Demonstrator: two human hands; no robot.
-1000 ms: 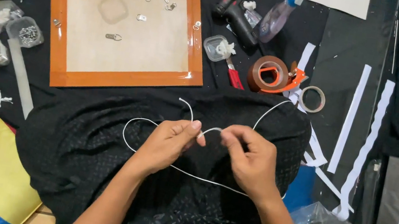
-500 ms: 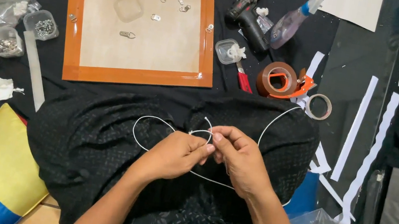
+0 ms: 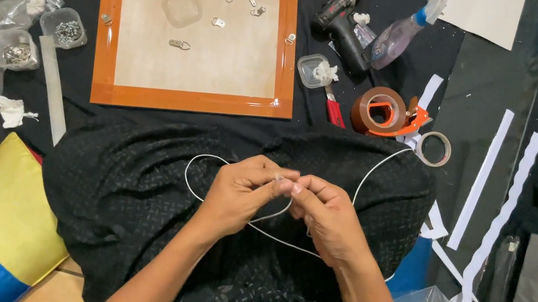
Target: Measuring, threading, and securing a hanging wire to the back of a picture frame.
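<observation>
Since a second ago both hands have drawn together and the white cord's free end no longer sticks up: the left hand and right hand now meet fingertip to fingertip, fingers pinched shut on the white cord at one spot over the black-clothed lap. From that pinch the cord loops out to the left and trails right across the lap. Beyond lie the orange picture frame lying face down, a brown tape dispenser, a cordless drill and a spray bottle.
</observation>
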